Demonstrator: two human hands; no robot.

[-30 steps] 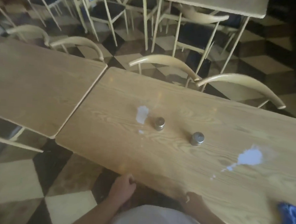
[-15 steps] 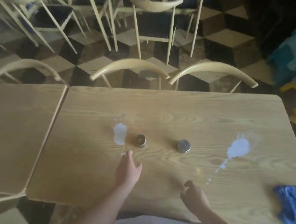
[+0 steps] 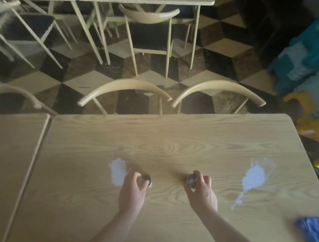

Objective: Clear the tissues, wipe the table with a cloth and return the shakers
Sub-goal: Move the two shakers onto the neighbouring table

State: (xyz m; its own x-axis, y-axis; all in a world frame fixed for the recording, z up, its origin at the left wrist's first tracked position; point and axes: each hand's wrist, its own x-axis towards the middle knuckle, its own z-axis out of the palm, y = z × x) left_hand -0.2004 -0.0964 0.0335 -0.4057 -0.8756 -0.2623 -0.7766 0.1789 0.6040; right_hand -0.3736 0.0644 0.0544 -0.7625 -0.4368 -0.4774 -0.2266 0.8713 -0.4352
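Both hands closed around shakers, mid-table.

Left hand (image 3: pixel 132 190) gripping left shaker (image 3: pixel 146 179), just beside a white patch (image 3: pixel 117 171); right hand (image 3: pixel 202 192) gripping right shaker (image 3: pixel 191 180). Larger white patch (image 3: pixel 253 178) farther right; blue cloth (image 3: pixel 311 234) near table (image 3: pixel 172 136) edge; two chairs (image 3: pixel 125 86) tucked opposite.

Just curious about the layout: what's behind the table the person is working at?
Behind the table, two curved chair backs show, then checkered floor. Their seats are hidden beneath the tabletop.

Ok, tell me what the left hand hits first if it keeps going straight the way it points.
The left hand already meets the left shaker, its fingers curled around it. Beyond that, bare table, then probably the chair back.
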